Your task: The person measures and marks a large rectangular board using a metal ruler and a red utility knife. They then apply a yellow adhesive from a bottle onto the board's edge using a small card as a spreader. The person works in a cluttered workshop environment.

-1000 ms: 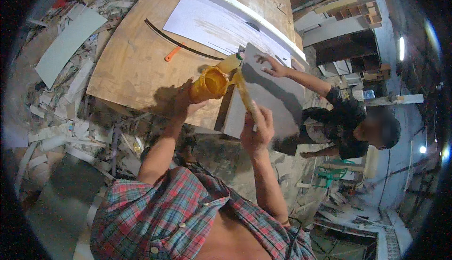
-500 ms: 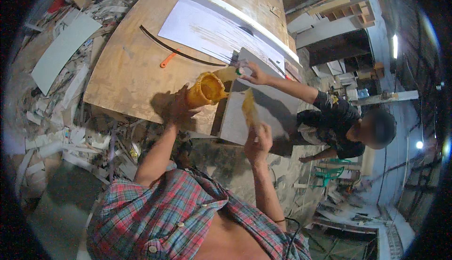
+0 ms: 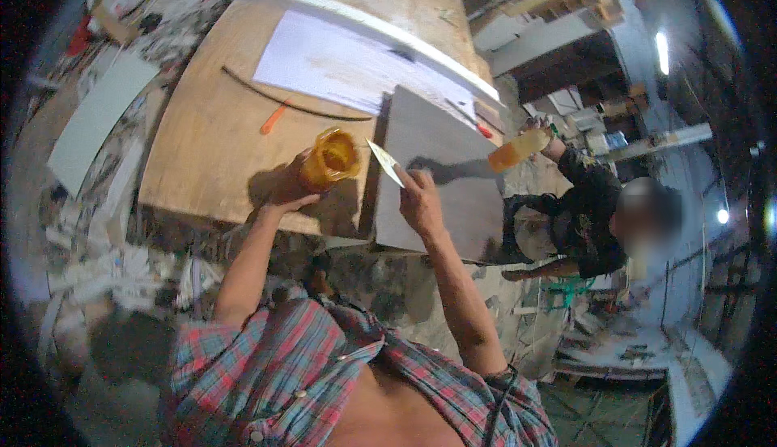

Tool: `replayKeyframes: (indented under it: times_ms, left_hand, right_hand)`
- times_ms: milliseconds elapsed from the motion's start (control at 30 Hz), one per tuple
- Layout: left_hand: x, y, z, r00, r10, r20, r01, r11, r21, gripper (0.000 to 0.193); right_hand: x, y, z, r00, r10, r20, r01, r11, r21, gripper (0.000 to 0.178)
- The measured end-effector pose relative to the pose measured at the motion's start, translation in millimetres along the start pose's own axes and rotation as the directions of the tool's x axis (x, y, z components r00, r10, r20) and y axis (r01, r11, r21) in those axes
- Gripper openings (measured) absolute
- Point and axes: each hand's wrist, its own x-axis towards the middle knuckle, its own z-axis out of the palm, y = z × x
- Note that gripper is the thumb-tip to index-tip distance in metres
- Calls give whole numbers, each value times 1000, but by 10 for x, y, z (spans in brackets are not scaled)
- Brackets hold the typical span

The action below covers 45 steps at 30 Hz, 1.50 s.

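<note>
My left hand (image 3: 293,186) is wrapped round an open yellow glue-smeared container (image 3: 337,158), tilted so that its mouth and the amber inside show. In my right hand (image 3: 421,202) is a thin, flat, pale spreader (image 3: 384,163), its tip raised close to the container's rim but apart from it. Under my right hand lies a grey-brown panel (image 3: 437,143) on the table. At the right, a co-worker's hand (image 3: 556,147) holds a clear bottle (image 3: 518,151) with amber liquid in its lower end, over the panel's far right edge.
The wooden table (image 3: 202,147) carries a white sheet (image 3: 316,54), a long white strip (image 3: 388,34), a curved dark strip (image 3: 275,100) and an orange-handled tool (image 3: 276,117). Offcuts (image 3: 137,261) litter the left floor. The co-worker (image 3: 583,204) stands beyond the panel's right side.
The co-worker's bottle has moved right, away from the container. My right hand has risen and shifted left, bringing the spreader near the rim. My left hand still grips the container.
</note>
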Motion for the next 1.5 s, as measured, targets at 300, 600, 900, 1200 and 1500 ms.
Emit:
replayKeyframes:
  times_ms: [300,600,900,1200,1500]
  left_hand:
    - [205,-319,86,1000,0,17,0,1000,-26,91]
    - [200,-390,410,968,174,-182,-196,975,-107,87]
    - [388,-424,390,983,146,-116,-153,987,-56,88]
    - [74,-462,204,983,141,-116,-145,989,-32,88]
    - [21,-309,268,984,139,-110,-145,989,-44,89]
  right_hand:
    - [449,-305,-617,906,160,-392,-117,984,132,24]
    - [-213,-566,166,510,835,207,-513,103,852,26]
    - [420,-1101,-230,849,518,-108,-353,706,614,35]
    - [102,-1846,258,963,-269,9,269,957,-114,67]
    - [456,-2482,-474,898,-381,-220,423,886,189,53]
